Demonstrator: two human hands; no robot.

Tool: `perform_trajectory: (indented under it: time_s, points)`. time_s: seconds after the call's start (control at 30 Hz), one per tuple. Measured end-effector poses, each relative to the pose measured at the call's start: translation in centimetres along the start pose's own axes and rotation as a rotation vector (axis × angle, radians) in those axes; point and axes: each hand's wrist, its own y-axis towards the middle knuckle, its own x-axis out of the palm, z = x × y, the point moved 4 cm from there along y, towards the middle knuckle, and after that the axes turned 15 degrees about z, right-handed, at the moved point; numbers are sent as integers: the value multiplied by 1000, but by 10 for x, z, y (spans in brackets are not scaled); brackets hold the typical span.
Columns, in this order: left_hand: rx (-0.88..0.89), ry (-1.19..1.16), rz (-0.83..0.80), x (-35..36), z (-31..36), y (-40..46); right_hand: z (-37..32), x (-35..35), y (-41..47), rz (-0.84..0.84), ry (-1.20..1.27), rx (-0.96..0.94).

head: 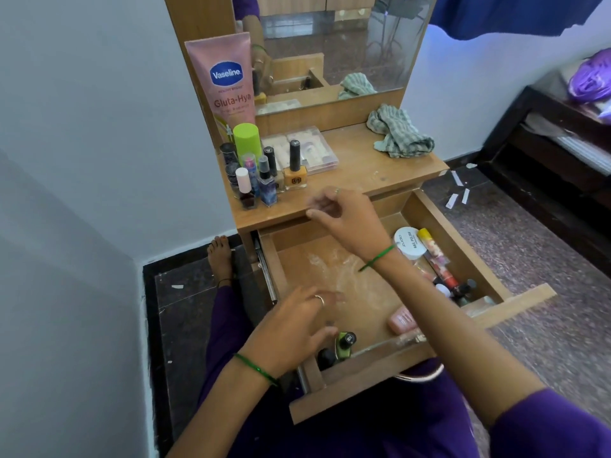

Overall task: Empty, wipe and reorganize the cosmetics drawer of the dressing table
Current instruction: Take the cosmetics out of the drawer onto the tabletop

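The wooden drawer (476,246) is pulled out, with white powder smeared over its floor. My left hand (291,328) hovers open over the drawer's near left part, beside a green nail polish bottle (345,343) and a dark bottle (325,357). Above the tabletop's front edge my right hand (344,216) has its fingers loosely curled, holding nothing I can see. A white nail polish remover jar (409,242), a yellow-capped tube (433,252) and a pink compact (401,320) lie on the drawer's right side. Several nail polish bottles (294,166) stand on the dressing table (380,173).
A pink Vaseline tube (228,81) leans against the mirror frame, next to a green-capped bottle (247,140) and a clear makeup case (310,150). A checked cloth (396,132) lies at the table's back right. My foot (220,256) rests left of the drawer. A dark bed frame (555,147) stands at right.
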Motion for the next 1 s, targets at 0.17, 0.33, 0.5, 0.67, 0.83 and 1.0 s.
perform_trajectory:
  time_s: [0.17, 0.33, 0.5, 0.67, 0.83, 1.0]
  points:
    - [91, 58, -301, 23, 11, 9, 38, -48, -34, -33, -97, 95]
    - [35, 30, -385, 33, 7, 17, 57, -68, -65, -157, -151, 168]
    - [-115, -161, -130, 9, 12, 23, 62, -69, -86, -314, -273, 205]
    - [-215, -231, 174, -26, 1, 23, 45, -46, -100, -615, -394, 186]
    - [-236, -305, 331, -52, -6, 15, 17, -23, -114, -855, -357, 154]
    - [-314, -345, 443, -65, -17, 2, 13, -5, -121, -857, -408, 73]
